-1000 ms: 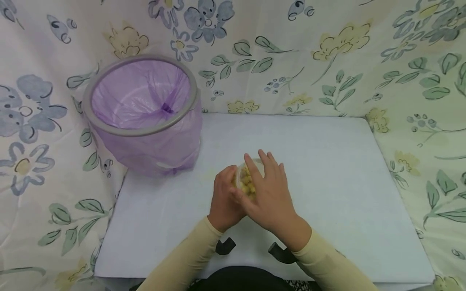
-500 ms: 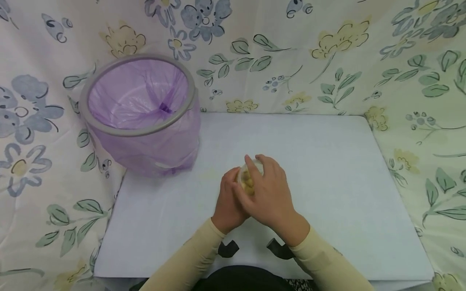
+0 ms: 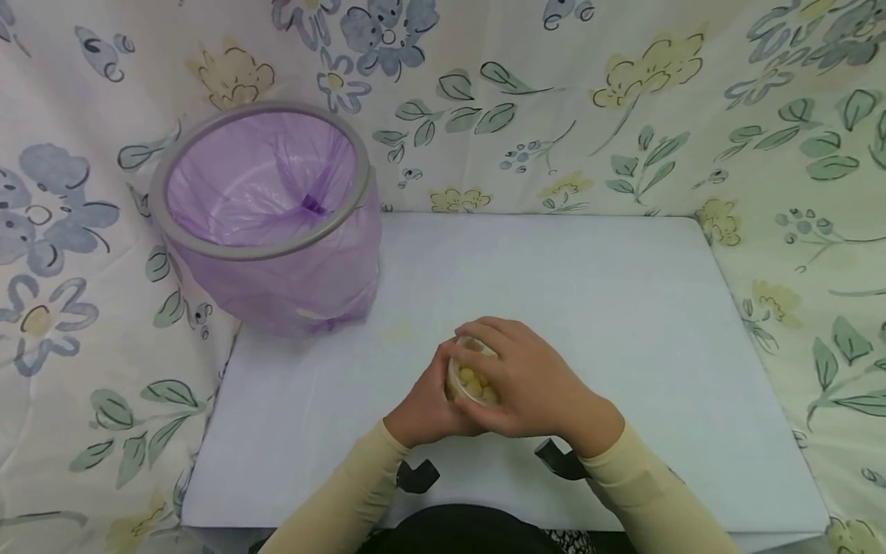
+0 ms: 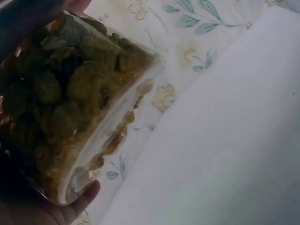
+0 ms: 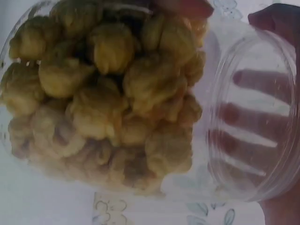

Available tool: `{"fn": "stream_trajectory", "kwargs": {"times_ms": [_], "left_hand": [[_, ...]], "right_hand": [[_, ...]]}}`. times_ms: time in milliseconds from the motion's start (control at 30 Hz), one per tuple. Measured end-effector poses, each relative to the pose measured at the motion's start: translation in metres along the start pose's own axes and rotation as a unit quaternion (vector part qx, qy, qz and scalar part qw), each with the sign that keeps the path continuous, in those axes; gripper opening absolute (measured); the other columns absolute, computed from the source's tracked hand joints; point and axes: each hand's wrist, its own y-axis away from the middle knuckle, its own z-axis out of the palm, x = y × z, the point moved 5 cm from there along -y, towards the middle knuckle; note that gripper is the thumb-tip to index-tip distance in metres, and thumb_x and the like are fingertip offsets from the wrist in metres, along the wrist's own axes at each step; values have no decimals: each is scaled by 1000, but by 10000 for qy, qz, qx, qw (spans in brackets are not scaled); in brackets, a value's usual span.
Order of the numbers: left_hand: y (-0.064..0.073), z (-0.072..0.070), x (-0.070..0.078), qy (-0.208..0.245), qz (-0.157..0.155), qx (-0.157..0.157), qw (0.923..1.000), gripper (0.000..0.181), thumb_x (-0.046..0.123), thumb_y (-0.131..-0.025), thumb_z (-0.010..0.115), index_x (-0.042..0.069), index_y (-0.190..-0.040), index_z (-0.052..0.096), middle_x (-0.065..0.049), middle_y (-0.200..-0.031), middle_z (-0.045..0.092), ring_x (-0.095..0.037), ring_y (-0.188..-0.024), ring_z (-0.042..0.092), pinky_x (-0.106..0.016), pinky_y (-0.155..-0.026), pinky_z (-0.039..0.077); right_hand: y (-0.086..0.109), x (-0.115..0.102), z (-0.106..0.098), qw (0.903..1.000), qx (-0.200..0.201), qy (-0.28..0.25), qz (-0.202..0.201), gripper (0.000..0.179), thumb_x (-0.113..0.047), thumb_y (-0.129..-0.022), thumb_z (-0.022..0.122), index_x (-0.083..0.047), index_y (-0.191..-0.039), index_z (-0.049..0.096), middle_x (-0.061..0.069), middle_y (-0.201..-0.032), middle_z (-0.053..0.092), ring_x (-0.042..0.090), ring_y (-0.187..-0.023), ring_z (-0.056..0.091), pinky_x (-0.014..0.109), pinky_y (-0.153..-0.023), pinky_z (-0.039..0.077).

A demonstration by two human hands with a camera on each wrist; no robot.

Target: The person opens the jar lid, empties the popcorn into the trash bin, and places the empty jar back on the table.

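Note:
A clear plastic jar (image 3: pixel 472 385), partly filled with yellow-brown lumps that look like popcorn (image 5: pixel 103 98), is between the two hands. In the head view, my left hand (image 3: pixel 432 404) grips the jar's side from the left. My right hand (image 3: pixel 536 377) bends over the jar from the right, its fingers around the clear lid end (image 5: pixel 253 117). Those fingers show through the lid in the right wrist view. In the left wrist view the jar (image 4: pixel 84 84) is tilted and dark, with the left hand at its edges. Whether the lid has turned, I cannot tell.
At the back left stands a bin (image 3: pixel 277 250) with a grey rim and a purple bag lining. The white tabletop (image 3: pixel 588 285) spreads around the hands, with a floral cloth (image 3: pixel 554 108) behind and at the sides. Black straps hang below the wrists.
Both hands and the jar have moved nearer the body. The right hand's fingers, earlier stretched over the jar's top, now bend around it. The bin stays in place.

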Motion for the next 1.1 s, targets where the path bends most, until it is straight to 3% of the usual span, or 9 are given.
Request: {"fn": "stream_trajectory", "kwargs": {"times_ms": [167, 300, 433, 533, 600, 800, 1100], "left_hand": [[3, 2, -3, 446, -265, -551, 9971, 115, 18, -75, 92, 27, -163, 19, -11, -154, 43, -24, -128, 54, -36, -102, 51], [2, 3, -2, 798, -76, -1054, 9912, 113, 24, -79, 92, 32, -164, 18, -6, -150, 47, -23, -123, 57, -37, -99, 54], [1, 4, -3, 1218, 171, -1703, 9777, 95, 18, -80, 90, 22, -157, 33, -8, -135, 56, -21, -113, 62, -38, -91, 58], [2, 5, -3, 1396, 220, -1940, 9708, 86, 12, -79, 89, 14, -150, 40, -9, -127, 59, -20, -108, 63, -39, -87, 59], [2, 4, -3, 1410, 255, -1915, 9710, 88, 12, -79, 89, 15, -151, 38, -9, -128, 58, -20, -108, 63, -39, -87, 59], [2, 1, -2, 1201, 289, -1461, 9815, 106, 28, -83, 91, 28, -163, 22, -9, -139, 53, -23, -116, 60, -37, -92, 57], [6, -6, -5, 1032, 77, -909, 9905, 109, 28, -82, 92, 31, -163, 21, -9, -152, 42, -27, -126, 57, -37, -99, 55]], "right_hand": [[2, -2, -3, 9984, 64, -296, -477, 55, -38, -81, 82, -15, -130, 73, 8, -131, 68, 29, -124, 62, 51, -102, 52], [5, -4, -5, 9944, 174, -558, -875, 51, -37, -84, 80, -14, -130, 73, 8, -130, 68, 29, -122, 62, 50, -97, 55], [8, -6, -7, 9887, 282, -762, -1257, 48, -38, -92, 71, -10, -131, 72, 9, -130, 68, 30, -122, 62, 50, -97, 55], [9, -8, -9, 9860, 367, -805, -1414, 49, -39, -94, 68, -9, -132, 71, 11, -132, 67, 32, -123, 61, 50, -99, 54], [9, -9, -9, 9857, 413, -808, -1419, 49, -39, -94, 69, -8, -132, 71, 11, -132, 67, 32, -123, 61, 51, -100, 54], [11, -7, -9, 9896, 552, -704, -1124, 50, -41, -95, 66, -9, -133, 71, 13, -133, 66, 32, -123, 61, 54, -100, 53], [20, -1, -11, 9940, 711, -616, -563, 54, -49, -101, 57, -8, -135, 69, 16, -138, 63, 36, -127, 60, 56, -101, 51]]}}
